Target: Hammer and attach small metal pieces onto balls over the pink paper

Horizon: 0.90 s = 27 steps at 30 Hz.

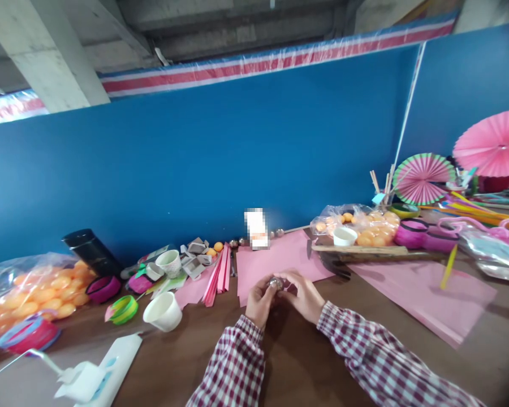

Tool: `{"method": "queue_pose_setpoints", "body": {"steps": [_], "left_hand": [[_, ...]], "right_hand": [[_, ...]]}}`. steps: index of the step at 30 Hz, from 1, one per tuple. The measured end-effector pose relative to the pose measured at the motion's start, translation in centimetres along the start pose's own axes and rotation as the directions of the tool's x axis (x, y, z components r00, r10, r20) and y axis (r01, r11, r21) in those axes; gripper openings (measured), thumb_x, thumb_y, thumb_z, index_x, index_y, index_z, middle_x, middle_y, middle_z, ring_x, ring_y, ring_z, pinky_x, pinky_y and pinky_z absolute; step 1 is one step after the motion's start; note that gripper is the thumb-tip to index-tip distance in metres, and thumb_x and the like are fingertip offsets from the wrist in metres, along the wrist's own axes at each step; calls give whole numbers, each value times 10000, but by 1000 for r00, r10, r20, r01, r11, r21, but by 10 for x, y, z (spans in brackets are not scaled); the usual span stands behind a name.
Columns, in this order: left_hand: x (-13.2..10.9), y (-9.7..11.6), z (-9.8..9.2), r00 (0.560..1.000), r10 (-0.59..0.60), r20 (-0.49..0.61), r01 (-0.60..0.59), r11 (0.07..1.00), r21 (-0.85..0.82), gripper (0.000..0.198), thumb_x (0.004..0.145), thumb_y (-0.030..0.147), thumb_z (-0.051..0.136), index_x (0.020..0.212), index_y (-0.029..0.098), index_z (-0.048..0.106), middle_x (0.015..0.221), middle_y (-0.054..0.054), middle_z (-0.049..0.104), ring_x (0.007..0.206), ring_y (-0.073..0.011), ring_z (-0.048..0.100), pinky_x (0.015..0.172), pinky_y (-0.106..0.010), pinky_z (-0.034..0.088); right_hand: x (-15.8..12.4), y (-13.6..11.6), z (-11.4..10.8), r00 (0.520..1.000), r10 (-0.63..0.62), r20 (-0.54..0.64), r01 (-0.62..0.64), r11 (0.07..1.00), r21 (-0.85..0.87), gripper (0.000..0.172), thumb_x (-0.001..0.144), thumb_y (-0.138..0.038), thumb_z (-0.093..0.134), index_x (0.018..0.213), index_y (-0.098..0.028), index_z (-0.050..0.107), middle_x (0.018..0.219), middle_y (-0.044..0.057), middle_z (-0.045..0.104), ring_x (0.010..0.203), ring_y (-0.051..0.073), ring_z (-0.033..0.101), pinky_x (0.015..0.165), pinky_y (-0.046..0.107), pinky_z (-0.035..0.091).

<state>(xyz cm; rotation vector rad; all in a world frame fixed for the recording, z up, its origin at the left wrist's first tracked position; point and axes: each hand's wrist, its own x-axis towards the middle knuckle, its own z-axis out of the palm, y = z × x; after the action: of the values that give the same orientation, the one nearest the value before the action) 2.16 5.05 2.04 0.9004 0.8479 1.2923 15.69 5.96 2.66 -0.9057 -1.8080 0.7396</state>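
A small shiny silver ball [275, 282] is held between both hands, over the near edge of a pink paper sheet [275, 254]. My left hand [259, 302] is closed around its left side, thumb on top. Around the far and right side curl the fingers of my right hand [302, 295], partly hidden behind the ball. More silver balls [233, 244] lie at the back of the paper, near a blurred-out white object [257, 229]. Folded pink paper strips [217, 268] are left of the sheet.
A hammer [335, 257] lies right of the paper, beside another pink sheet [432, 294]. Bags of orange balls [46, 288] stand at both sides. Left are a white cup [163, 312], a tape roll [124, 309] and a power strip [114, 367]. A blue partition [220, 152] closes the back.
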Motion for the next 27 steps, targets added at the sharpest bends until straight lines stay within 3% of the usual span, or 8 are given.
{"method": "queue_pose_setpoints", "body": {"steps": [7,15,21,27], "left_hand": [[-7,12,6,997,-73,-41,65,984,-169,382,643,281,629,994,140,575,894,-88,626,669,-118,590,605,-235,476],[-7,11,9,999,-48,-24,45,993,-112,340,653,295,619,950,142,555,873,-76,625,687,-121,588,587,-216,458],[-8,11,9,999,-38,2,38,990,-136,345,645,272,632,943,130,531,897,-84,613,709,-128,587,620,-238,460],[-7,11,8,998,-53,19,55,984,-168,299,648,262,630,896,150,504,873,-54,603,671,-105,582,562,-199,450]], "right_hand": [[2,-3,-2,999,52,-13,-51,991,120,355,722,-209,530,1076,-216,507,1005,50,549,825,143,544,745,297,469],[2,-10,-1,999,41,-19,-39,992,123,362,719,-254,546,1078,-211,515,1022,65,552,873,165,538,768,315,460],[2,-6,0,1000,10,-30,-7,994,109,359,722,-182,526,1080,-203,511,1038,69,543,927,169,520,821,328,438],[1,-6,1,999,46,-6,-44,989,140,400,702,-192,539,1099,-196,485,1016,61,556,886,166,541,782,320,461]]}}
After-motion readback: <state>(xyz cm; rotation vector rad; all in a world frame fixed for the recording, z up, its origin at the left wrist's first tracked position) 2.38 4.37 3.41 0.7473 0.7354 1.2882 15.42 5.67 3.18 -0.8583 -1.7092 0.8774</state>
